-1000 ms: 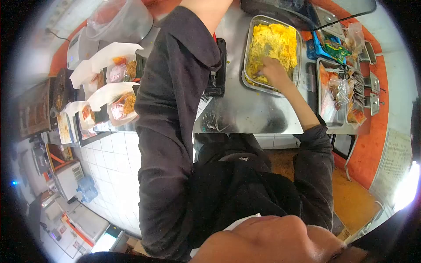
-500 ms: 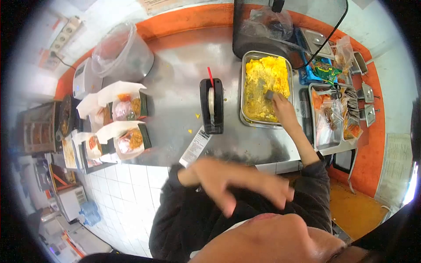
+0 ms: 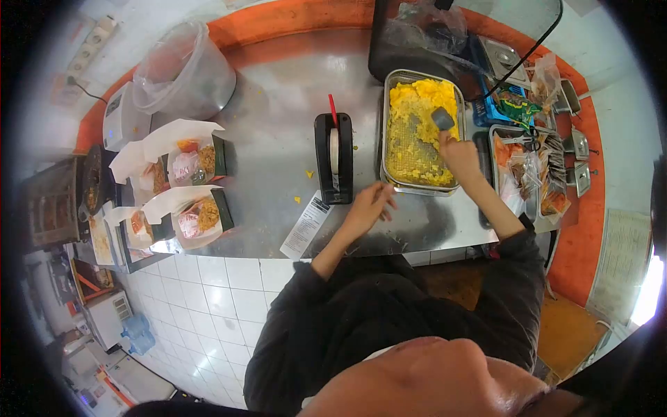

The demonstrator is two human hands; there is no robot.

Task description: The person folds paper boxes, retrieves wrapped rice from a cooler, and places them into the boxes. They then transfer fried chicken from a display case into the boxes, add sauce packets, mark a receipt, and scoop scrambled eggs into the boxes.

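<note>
A metal tray (image 3: 386,174) holds yellow scrambled egg (image 3: 425,97), heaped at the far end and thinly spread nearer me. My right hand (image 3: 460,158) is closed over the tray's right side, gripping a spatula (image 3: 442,119) with a small grey head, which is above the egg. The spatula's handle is mostly covered by my fingers. Off the tray's near left corner, my left hand (image 3: 368,210) hovers over the steel counter, fingers apart and holding nothing. Just left of it stands a black tape dispenser (image 3: 322,170) with a red stick in it.
A printed paper strip (image 3: 304,233) lies by the dispenser. Several open food boxes (image 3: 201,215) with rice sit at left, below a plastic-lined bucket (image 3: 215,83). At right are a tray of sachets and packets (image 3: 517,174), scissors (image 3: 532,142) and a blue basket (image 3: 490,115).
My left hand has swung from in front of my chest forward to the counter beside the tray. My right hand has lifted the spatula slightly, its head now turned up. The view has tilted a little.
</note>
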